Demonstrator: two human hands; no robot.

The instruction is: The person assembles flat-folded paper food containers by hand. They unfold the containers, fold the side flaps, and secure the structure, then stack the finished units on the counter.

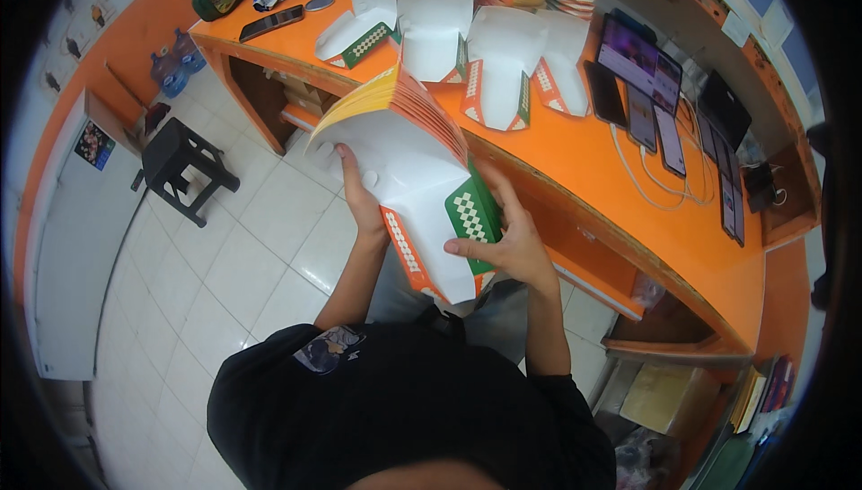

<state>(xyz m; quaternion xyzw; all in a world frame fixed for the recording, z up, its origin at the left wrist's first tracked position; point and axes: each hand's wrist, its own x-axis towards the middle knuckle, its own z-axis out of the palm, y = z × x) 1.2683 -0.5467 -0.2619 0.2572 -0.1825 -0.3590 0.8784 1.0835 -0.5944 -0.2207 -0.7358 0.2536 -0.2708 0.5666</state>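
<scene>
Both my hands hold a thick nested stack of paper food boxes (pixel 404 167) in front of my body. They are white inside, with orange and green side walls in a white diamond pattern and yellow-orange layered edges at the far end. My left hand (pixel 361 194) grips the stack's left side, thumb on the white inner face and the other fingers hidden. My right hand (pixel 514 240) wraps the green right wall, its thumb over the inside of the nearest box. On the orange desk beyond stand several single boxes with raised lids, including a white-lidded box (pixel 435 27).
The curved orange desk (pixel 620 207) carries a phone (pixel 271 24) at the left. At the right lie a tablet (pixel 639 63), several phones and white cables (pixel 655 198). A black stool (pixel 184 162) and blue water bottles (pixel 169 75) stand on the tiled floor. A cardboard carton (pixel 669 397) sits lower right.
</scene>
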